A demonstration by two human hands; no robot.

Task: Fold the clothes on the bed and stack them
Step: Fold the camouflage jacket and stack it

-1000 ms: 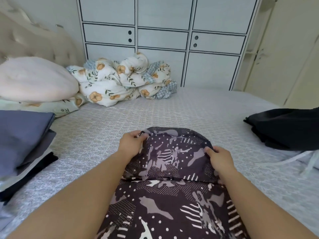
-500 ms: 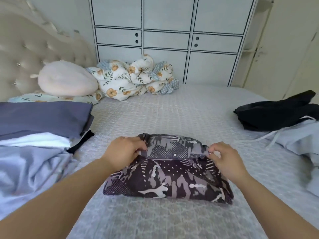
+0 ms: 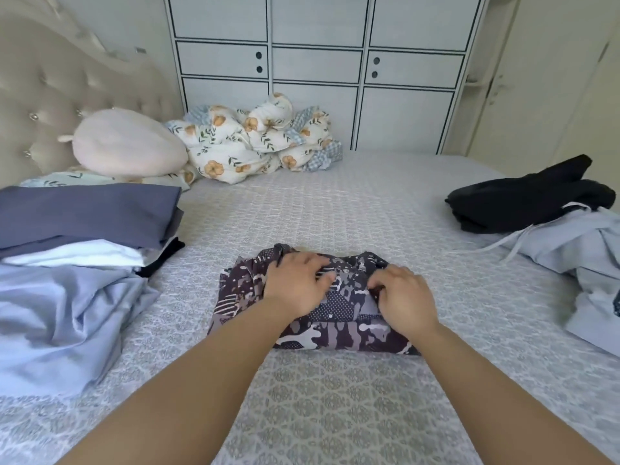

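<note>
Pressing patterned garment (image 3: pixel 339 327): left hand (image 3: pixel 295 283), right hand (image 3: pixel 404 298).

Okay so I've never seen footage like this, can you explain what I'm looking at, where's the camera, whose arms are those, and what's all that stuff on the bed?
There is no machine here. The camera sits on a person's head, looking down at their own arms. The left hand presses flat on a folded patterned garment lying on the bed; the right hand curls its fingers into the cloth. A stack of folded clothes lies at the left, a black garment and a pale blue one at the right, and a floral quilt at the far edge.
</note>
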